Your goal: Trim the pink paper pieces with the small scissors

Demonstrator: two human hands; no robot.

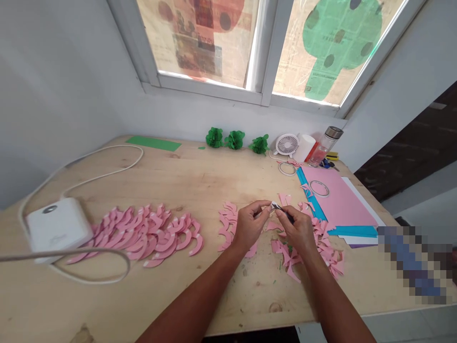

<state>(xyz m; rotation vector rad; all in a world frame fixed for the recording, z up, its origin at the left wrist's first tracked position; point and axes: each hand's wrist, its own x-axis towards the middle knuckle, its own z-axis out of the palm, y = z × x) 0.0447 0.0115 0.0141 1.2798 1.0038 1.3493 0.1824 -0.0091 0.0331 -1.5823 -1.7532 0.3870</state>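
Note:
Both my hands meet above the table, fingertips almost touching. My left hand [252, 221] is closed in a pinch on a small white piece [274, 205], too small to identify. In my right hand [298, 228] is a slim black tool [288, 216], apparently a pair of small scissors, its tip close to the white piece; my fingers hide most of it. Curved pink paper strips [226, 224] lie beside and partly under my left hand. Pink paper scraps [326, 252] are scattered around my right hand and wrist.
A large pile of curved pink strips [153, 233] lies left, beside a white box [59, 226] with a looping cable. Along the back are green paper balls [235, 139], a small fan [287, 144] and a bottle [324, 146]. Pink sheets [342, 197] and a tape roll [319, 189] sit right.

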